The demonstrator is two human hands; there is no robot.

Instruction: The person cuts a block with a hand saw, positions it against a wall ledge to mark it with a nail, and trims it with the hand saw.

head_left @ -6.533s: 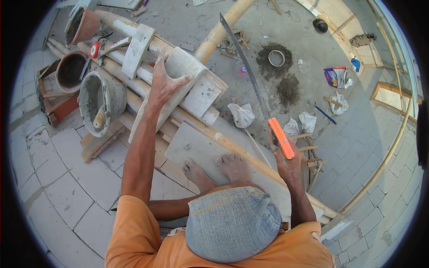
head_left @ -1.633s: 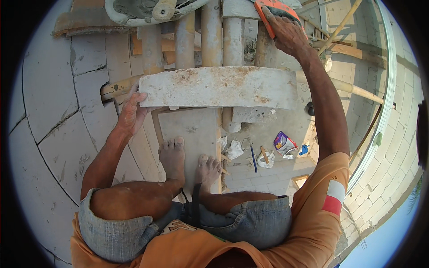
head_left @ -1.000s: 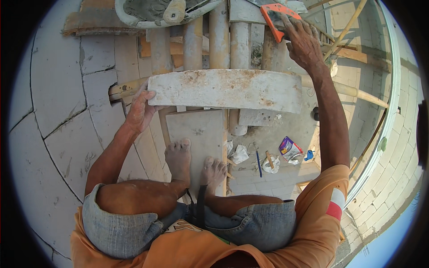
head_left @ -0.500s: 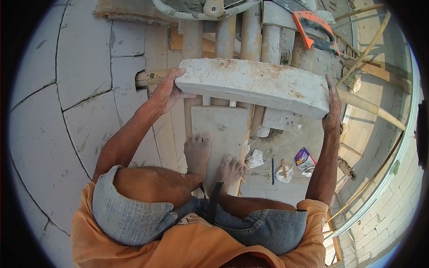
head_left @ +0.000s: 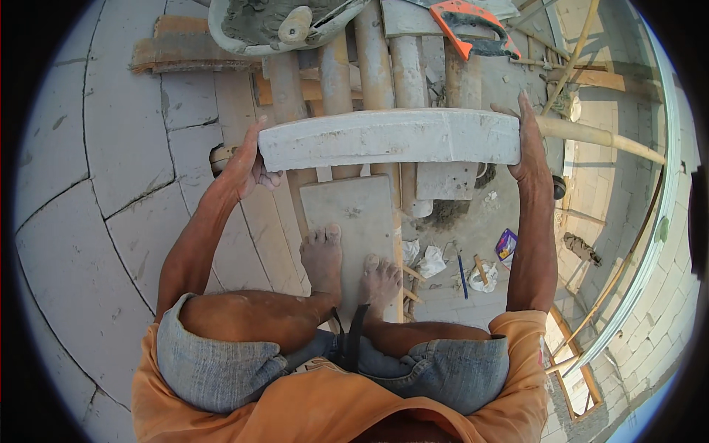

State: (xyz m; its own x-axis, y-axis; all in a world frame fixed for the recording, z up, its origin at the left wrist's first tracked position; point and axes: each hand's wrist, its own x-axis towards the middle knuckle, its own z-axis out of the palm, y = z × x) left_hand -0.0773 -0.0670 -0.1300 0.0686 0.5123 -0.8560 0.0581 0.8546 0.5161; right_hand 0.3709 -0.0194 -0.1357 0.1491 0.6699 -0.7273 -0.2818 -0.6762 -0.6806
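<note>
The block (head_left: 391,139) spans crosswise over the poles (head_left: 374,70), perhaps clear of them, its long axis running left to right between gripping left hand (head_left: 242,171) and right hand (head_left: 530,151).

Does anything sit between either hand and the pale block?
Nothing visible does: the left hand and the right hand touch opposite ends of the pale block. The orange saw handle lies beyond it, apart from both hands.

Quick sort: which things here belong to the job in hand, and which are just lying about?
Job in hand:
pale block, held at both ends
grey board, underfoot
orange-handled saw, probably

Seemingly just lying about:
blue stick
purple packet
crumpled white scrap
</note>
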